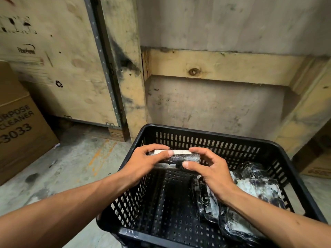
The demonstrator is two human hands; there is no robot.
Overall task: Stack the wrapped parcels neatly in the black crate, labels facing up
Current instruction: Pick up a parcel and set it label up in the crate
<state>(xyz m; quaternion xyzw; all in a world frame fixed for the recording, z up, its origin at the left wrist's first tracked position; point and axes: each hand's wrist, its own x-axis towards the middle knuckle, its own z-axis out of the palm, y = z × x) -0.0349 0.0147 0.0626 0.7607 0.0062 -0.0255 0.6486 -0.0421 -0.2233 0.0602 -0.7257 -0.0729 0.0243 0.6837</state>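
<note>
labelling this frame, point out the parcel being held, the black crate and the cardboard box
held parcel [179, 158]: head view, its dark wrapped side between both hands
black crate [206, 138]: head view, slotted far wall
cardboard box [19, 133]: head view, its printed side

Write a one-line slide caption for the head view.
Both hands, left hand and right hand, hold a wrapped parcel over the black crate, label up.

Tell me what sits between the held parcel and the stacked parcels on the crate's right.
Head view: only the right hand and bare perforated crate floor lie between the held parcel and the stacked parcels.
</note>
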